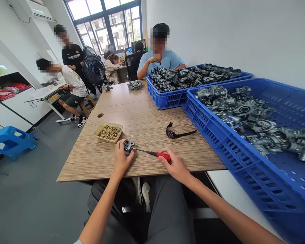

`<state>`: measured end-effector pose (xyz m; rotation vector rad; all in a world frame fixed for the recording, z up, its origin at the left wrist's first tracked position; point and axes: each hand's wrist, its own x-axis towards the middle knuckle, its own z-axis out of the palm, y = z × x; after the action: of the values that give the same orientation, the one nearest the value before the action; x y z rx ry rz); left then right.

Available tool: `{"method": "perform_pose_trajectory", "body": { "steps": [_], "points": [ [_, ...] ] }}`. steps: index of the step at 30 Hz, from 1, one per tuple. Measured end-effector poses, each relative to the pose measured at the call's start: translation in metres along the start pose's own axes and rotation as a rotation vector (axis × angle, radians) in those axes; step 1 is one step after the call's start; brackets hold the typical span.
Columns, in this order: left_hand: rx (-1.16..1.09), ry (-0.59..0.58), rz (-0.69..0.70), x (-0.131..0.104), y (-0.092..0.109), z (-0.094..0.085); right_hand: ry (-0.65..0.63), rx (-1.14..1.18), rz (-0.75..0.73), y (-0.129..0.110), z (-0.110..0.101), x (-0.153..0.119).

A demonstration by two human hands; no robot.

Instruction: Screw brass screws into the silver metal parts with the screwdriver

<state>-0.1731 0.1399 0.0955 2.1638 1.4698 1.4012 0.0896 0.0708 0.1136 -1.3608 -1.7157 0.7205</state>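
My left hand [123, 153] is closed around a small grey metal part with dark fittings [128, 147], steadying it near the front edge of the wood-grain tabletop [142, 118]. My right hand [175, 163] grips the red handle of a screwdriver with a dark shaft [163, 156], its tip at the part. Just beyond my left hand sits a cream rectangular plastic tray [95, 132] of brass-coloured screws [110, 132].
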Motion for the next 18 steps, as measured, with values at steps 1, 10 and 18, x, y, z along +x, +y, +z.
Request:
{"method": "perform_pose_trajectory", "body": {
  "steps": [1,10,18],
  "points": [
    [-0.004,0.000,-0.002,0.0001,0.0003,-0.0002,-0.001,0.014,-0.003,0.0008,0.0003,-0.0006],
    [-0.010,0.002,-0.006,0.0005,-0.0004,-0.0003,0.002,-0.003,-0.009,-0.0001,-0.0003,0.0009],
    [0.005,-0.011,0.011,0.0002,-0.0010,-0.0016,-0.011,-0.007,0.005,-0.0060,-0.0024,0.0016]
  ]
}}
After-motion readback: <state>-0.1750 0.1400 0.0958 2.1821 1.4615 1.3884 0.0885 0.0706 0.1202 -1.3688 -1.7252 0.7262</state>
